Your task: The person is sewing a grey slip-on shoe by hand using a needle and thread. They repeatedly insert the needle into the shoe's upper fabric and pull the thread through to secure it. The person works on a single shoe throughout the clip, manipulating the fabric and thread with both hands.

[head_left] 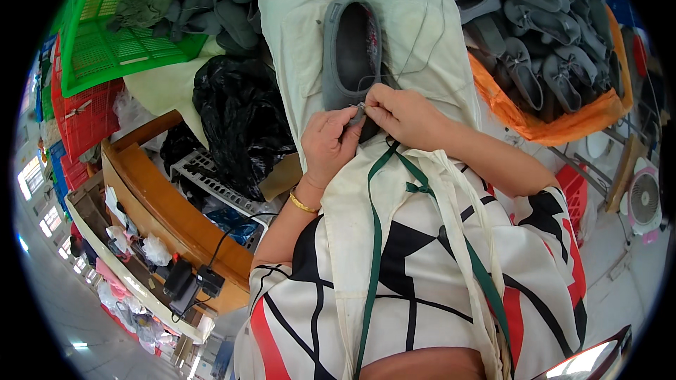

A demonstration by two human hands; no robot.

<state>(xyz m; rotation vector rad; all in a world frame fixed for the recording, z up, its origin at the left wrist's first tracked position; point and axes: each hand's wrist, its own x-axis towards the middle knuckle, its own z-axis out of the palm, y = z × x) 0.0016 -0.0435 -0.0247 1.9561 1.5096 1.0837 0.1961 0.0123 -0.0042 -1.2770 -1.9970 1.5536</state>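
A grey slip-on shoe (332,63) with a patterned lining lies on a cream cloth-covered pad (299,35), its opening facing up. Just below the shoe's near end, both hands meet at the fingertips. My left hand (328,142) pinches a small grey fabric piece (358,114), perhaps a bow. My right hand (405,117) is closed in a pinch against the same piece; whatever its fingertips hold is too small to make out. A thin dark thread (420,53) loops over the pad to the right of the shoe.
Grey shoes fill an orange-edged container (556,127) at the far right; more lie heaped at the far left beside a green crate (98,60). A black plastic bag (239,119) and a wooden bench (165,190) stand left. A fan (643,197) is at right.
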